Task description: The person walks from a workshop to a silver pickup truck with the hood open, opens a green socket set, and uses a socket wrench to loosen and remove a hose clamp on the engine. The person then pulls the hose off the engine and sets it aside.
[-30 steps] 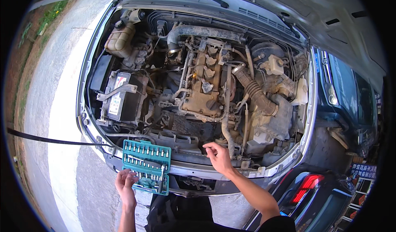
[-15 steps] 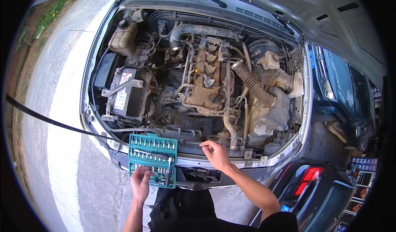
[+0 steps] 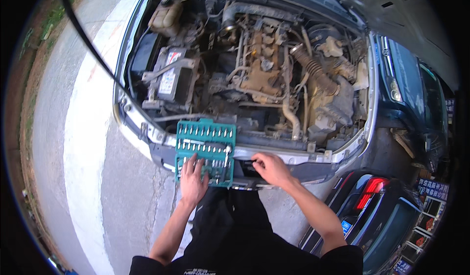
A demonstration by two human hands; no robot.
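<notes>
A green socket set case (image 3: 205, 151) lies unfolded on the car's front edge, with rows of bits and small sockets in both halves. A ratchet handle (image 3: 227, 152) sits along its right side. My left hand (image 3: 194, 183) rests over the lower half, fingers stretched apart among the sockets, holding nothing that I can see. To the right of the case, above the bumper, my right hand (image 3: 274, 169) is closed, thumb against fingertips; whatever may be between them is too small to make out.
Beyond the case is the open engine bay, with the dusty engine (image 3: 263, 64), a battery (image 3: 170, 81), a coolant tank (image 3: 165, 19) and a ribbed intake hose (image 3: 313, 65). A black hood prop rod (image 3: 88, 40) slants at the left. A dark car (image 3: 382, 211) stands close on the right.
The view has shifted, so the car and case appear farther right and higher. My left hand's fingers have straightened out over the sockets. My right hand has come nearer, down beside the case.
</notes>
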